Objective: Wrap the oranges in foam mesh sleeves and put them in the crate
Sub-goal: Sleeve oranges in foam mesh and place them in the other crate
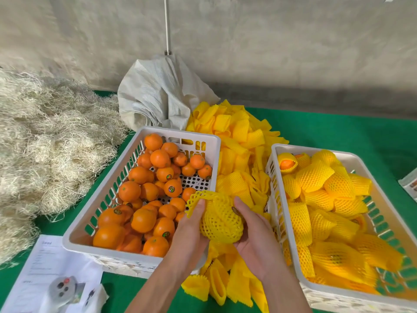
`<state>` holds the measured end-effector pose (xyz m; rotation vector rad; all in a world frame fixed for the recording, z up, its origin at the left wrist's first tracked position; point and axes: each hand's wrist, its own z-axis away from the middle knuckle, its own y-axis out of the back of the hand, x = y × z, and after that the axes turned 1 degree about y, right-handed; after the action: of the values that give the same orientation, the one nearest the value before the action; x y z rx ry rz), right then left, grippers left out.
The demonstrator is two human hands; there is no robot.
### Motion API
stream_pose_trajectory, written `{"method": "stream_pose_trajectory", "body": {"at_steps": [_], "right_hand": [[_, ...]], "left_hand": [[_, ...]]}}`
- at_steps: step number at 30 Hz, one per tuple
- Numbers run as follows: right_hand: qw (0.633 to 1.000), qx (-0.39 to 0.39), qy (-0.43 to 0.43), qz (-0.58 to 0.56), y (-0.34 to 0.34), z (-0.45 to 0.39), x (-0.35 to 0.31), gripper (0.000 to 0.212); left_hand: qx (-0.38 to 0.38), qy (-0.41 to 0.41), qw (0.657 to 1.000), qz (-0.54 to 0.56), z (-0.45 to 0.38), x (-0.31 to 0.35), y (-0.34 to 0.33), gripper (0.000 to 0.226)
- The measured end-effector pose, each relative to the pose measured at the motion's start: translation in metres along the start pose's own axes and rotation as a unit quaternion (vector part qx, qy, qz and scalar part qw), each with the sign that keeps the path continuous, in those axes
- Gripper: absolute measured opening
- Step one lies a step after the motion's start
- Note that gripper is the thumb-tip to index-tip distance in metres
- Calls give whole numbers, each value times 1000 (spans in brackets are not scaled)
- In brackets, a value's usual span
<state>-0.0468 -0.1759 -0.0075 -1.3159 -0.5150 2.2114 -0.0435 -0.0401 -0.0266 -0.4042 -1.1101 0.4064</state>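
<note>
1. Sleeved orange (222, 222) held above loose sleeves (237, 154), between both crates.
2. Left hand (191, 229) pinching sleeve end; right hand (252, 236) cupping fruit.
3. Risk: loose end slack, sleeve slipping off during transfer to right crate (274, 154).

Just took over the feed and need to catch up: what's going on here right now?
A person is sleeving oranges. Both hands hold one orange in a yellow foam mesh sleeve: the left hand pinches the sleeve's loose end, the right hand cups it from below. The left crate holds bare oranges, the right crate wrapped ones, with spare sleeves piled between.
</note>
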Motion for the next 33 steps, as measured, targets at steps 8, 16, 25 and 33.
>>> {"method": "stream_pose_trajectory", "body": {"at_steps": [8, 16, 25, 33], "right_hand": [[996, 64, 52, -25, 9, -8, -2, 47], [995, 62, 43, 57, 5, -8, 17, 33], [958, 97, 159, 220, 13, -9, 19, 36], [918, 24, 239, 316, 27, -2, 11, 82]], "left_hand": [[-84, 47, 985, 141, 7, 1, 15, 52], [-123, 97, 958, 241, 14, 4, 8, 42], [80, -44, 996, -18, 12, -1, -3, 53], [48, -164, 979, -116, 3, 0, -21, 54]]}}
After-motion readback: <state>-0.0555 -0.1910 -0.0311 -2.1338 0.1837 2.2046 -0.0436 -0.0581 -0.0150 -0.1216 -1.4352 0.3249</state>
